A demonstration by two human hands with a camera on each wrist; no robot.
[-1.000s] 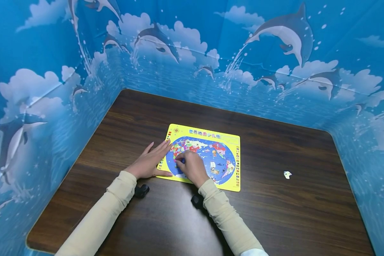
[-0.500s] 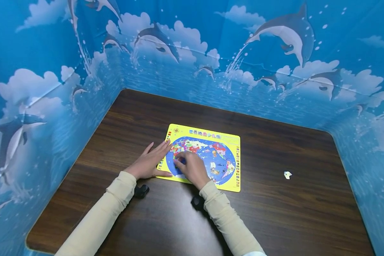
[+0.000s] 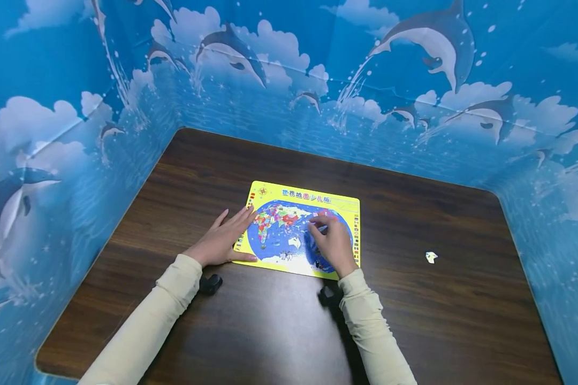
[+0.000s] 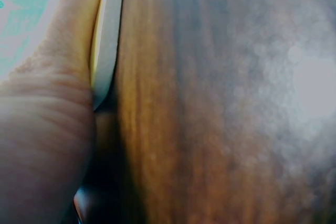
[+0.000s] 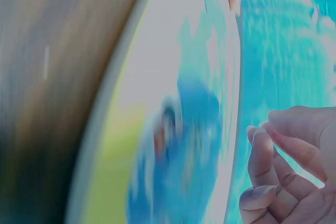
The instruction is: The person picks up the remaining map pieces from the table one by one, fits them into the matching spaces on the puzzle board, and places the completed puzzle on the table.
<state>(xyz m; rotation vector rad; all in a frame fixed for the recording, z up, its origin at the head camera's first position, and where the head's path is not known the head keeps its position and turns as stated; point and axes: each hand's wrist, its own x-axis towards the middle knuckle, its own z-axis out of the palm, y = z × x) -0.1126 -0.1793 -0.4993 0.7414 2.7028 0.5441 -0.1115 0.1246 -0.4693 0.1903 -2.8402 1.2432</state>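
Note:
A yellow-bordered world map puzzle board (image 3: pixel 344 201) lies flat on the table, its blue oval filled with coloured continents. My left hand (image 3: pixel 220 241) rests with spread fingers on the board's left edge, the thumb along the near left corner. In the left wrist view, that hand lies against the pale board edge (image 4: pixel 108 40). My right hand (image 3: pixel 336 245) hovers over the right half of the map, partly covering it. In the right wrist view its fingers (image 5: pixel 260 156) are loosely bent, thumb and fingertips close together, with nothing visible between them. The board there is blurred.
A small white puzzle piece (image 3: pixel 431 257) with coloured marks lies alone on the dark wooden table (image 3: pixel 462 305), right of the board. Black wrist cameras (image 3: pixel 210 284) sit under both wrists. Blue dolphin-print cloth (image 3: pixel 279 107) surrounds the table's back and sides.
My right hand has left the left part of the map and moved right across the board. The left hand stays on the board's edge. The head view has shifted slightly.

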